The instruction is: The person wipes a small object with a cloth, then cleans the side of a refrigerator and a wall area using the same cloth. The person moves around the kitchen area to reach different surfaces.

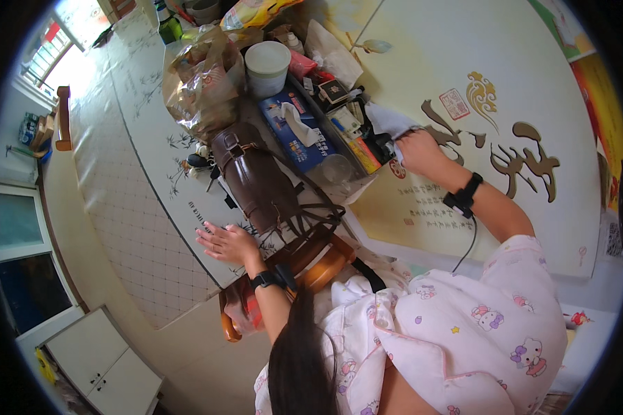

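My left hand lies palm down, fingers apart, on the near end of a table with a bamboo-print cover; it holds nothing. A dark brown leather bag with a buckle and straps is just beyond it. My right hand grips a whitish cloth, part of it hidden under the fingers. The cloth hangs between a grey open box of small items and a wall panel with raised characters. A blue tissue box stands beside the grey box.
Behind the bag are a filled plastic bag, a white lidded tub and a green bottle. A clear glass cup stands at the tissue box's near end. A wooden chair is tucked against the table near my left arm.
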Tool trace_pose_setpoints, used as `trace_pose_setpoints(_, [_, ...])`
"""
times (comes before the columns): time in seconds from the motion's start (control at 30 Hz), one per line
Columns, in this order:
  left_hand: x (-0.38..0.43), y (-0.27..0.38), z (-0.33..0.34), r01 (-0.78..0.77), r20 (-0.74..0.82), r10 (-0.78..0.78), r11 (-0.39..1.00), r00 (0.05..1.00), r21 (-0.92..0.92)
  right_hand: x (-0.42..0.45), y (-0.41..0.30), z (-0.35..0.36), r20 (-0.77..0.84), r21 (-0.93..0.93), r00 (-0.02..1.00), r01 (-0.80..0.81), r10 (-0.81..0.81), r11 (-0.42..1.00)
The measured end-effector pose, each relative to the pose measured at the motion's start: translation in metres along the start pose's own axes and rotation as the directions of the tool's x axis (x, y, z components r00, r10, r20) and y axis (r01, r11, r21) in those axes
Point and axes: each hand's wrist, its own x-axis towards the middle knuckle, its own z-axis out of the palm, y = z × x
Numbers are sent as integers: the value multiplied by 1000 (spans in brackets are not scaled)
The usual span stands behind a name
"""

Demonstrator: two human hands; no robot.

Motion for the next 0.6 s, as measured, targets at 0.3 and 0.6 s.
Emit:
trace_pose_setpoints(0.3, [9, -33, -11, 282, 219, -189, 437, 957, -854, -84, -16, -85, 425, 691, 811, -577, 401, 435])
trace_pose_setpoints(0.6, [15, -10, -245, -619, -495, 417, 245, 762, -746, -137, -67, -109, 221, 912, 803, 31, 554, -408])
